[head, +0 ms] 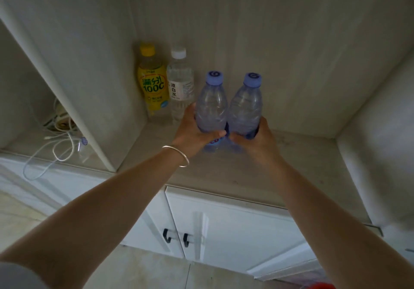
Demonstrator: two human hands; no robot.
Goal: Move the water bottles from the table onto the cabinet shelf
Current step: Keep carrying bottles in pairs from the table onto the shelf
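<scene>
Two clear water bottles with pale blue caps stand side by side on the cabinet shelf (pixel 291 167). My left hand (pixel 193 129) grips the left bottle (pixel 210 104) round its lower body. My right hand (pixel 257 138) grips the right bottle (pixel 245 107) the same way. Both bottles are upright and nearly touch each other. Their bases are hidden behind my hands. At the back left corner of the shelf stand a yellow-capped drink bottle (pixel 153 82) and a white-capped water bottle (pixel 180 82).
A vertical divider (pixel 74 100) bounds the shelf on the left; beyond it lie white cables (pixel 56 145) in the neighbouring compartment. The shelf's right wall (pixel 376 136) is pale. White cabinet doors with dark handles (pixel 177 239) are below. The shelf extends open to the right of the bottles.
</scene>
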